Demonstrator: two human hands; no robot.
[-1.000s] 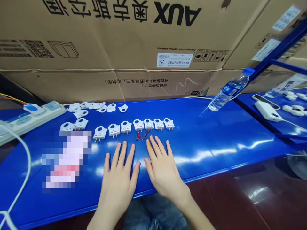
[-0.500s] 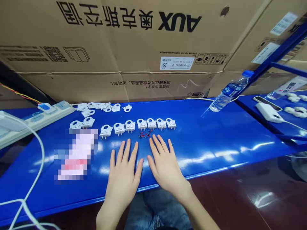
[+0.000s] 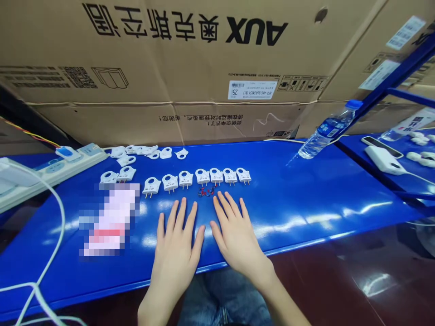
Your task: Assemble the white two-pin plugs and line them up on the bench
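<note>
White plugs (image 3: 173, 184) lie unmoved from ten to one o'clock ahead of the hands, only the view having shifted, and left hand (image 3: 175, 251) and right hand (image 3: 240, 240) stay spread flat, gripping nothing, so the wires (image 3: 206, 192) at twelve remain unlifted too.

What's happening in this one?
A person has both bare hands, left and right, palms down with fingers spread over a blue tabletop, holding nothing. Just beyond the fingertips lies a small tangle of red and black wires, nearest the right hand. Behind it runs a row of white two-pin plugs with ring handles, pins toward the person. More white ring-shaped pieces lie farther back, with a power strip at far left.
</note>
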